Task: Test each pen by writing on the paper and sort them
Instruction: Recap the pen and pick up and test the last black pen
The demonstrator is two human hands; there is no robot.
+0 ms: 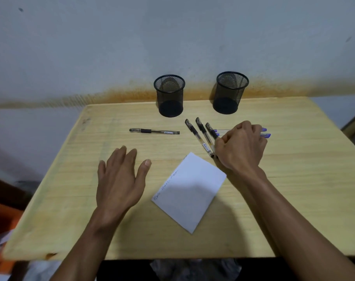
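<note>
A white paper (189, 191) lies tilted on the wooden table (71, 199), with scribbles along its left edge. Three black pens (200, 136) lie side by side just above it. Two blue-capped pens (265, 132) lie across behind them, mostly hidden by my right hand (240, 147). That hand rests over the rightmost black pen with fingers curled onto it; the pen still lies on the table. One more black pen (154, 131) lies alone to the left. My left hand (120, 179) hovers flat, fingers apart, left of the paper, holding nothing.
Two black mesh pen cups stand at the table's far edge against the wall, the left cup (169, 96) and the right cup (230, 92), both looking empty. Orange and white items lie on the floor at the lower left.
</note>
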